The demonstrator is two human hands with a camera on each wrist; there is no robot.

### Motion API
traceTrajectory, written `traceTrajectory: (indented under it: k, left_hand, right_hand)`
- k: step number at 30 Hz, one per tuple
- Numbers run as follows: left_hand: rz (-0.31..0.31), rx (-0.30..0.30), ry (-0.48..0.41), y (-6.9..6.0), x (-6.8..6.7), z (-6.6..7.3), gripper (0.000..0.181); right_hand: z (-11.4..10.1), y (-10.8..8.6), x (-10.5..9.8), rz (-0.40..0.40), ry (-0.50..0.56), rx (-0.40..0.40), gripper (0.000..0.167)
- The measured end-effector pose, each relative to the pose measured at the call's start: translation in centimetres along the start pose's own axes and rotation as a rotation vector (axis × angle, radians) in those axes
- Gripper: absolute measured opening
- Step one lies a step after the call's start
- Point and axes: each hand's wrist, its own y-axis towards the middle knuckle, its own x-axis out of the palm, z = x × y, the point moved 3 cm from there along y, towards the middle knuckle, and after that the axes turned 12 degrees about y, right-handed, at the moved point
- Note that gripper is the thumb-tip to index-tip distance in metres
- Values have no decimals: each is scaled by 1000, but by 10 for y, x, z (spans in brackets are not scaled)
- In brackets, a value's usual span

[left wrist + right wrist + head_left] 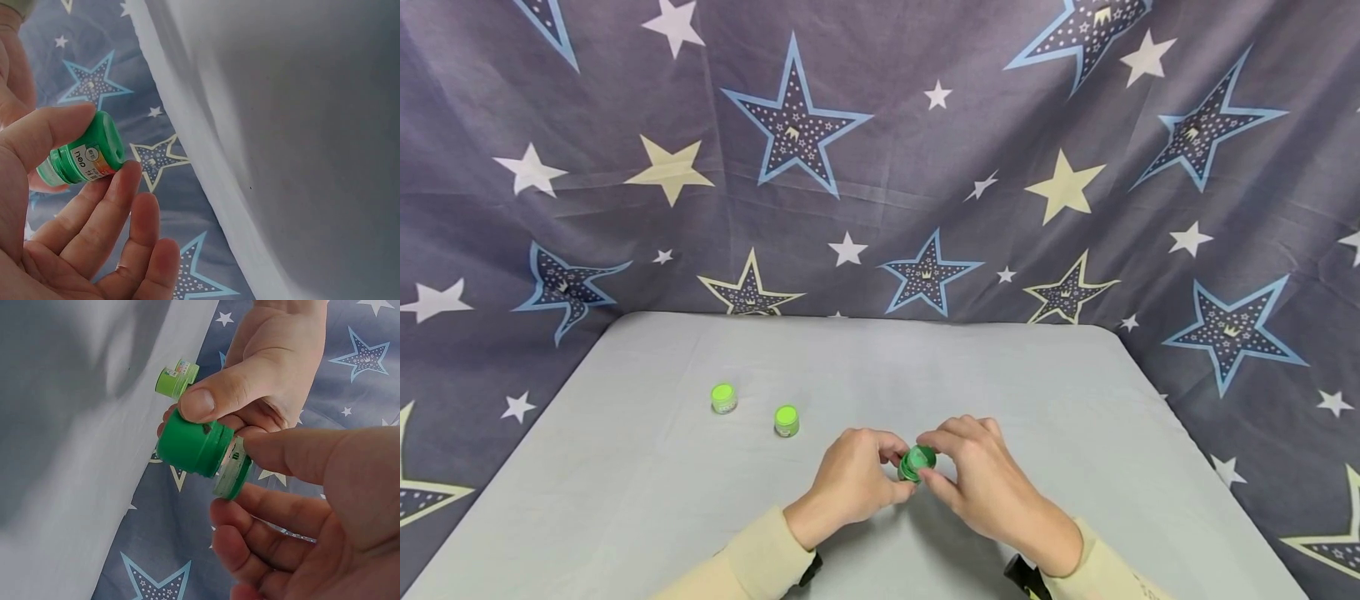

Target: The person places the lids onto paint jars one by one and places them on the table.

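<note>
In the head view, my left hand (853, 477) grips a small green paint jar (906, 472) between thumb and fingers. The jar (90, 153) has a printed "deli" label in the left wrist view, and lies tilted. My right hand (981, 482) pinches a round lid (922, 457) by its edge, tilted at the jar's mouth. In the right wrist view the lid (233, 470) looks translucent with a green face, and sits beside the jar's threaded neck (222, 445). Whether lid and neck touch cannot be told.
Two small jars with bright lime caps, a left one (723, 400) and a nearer one (786, 422), stand on the grey-covered table (647, 483) left of my hands. A star-patterned cloth (880, 167) hangs behind the table and down its sides.
</note>
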Motion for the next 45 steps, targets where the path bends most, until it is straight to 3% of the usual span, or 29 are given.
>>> traceTrajectory:
  k: [24,45]
  left_hand:
    - [-4,-11,19,-1,1,0,20]
    - [-11,-23,-5,-3,2,-2,19]
  right_hand:
    - [1,0,7,-48,27,22,28]
    - [4,-1,14,-32,62,17,27]
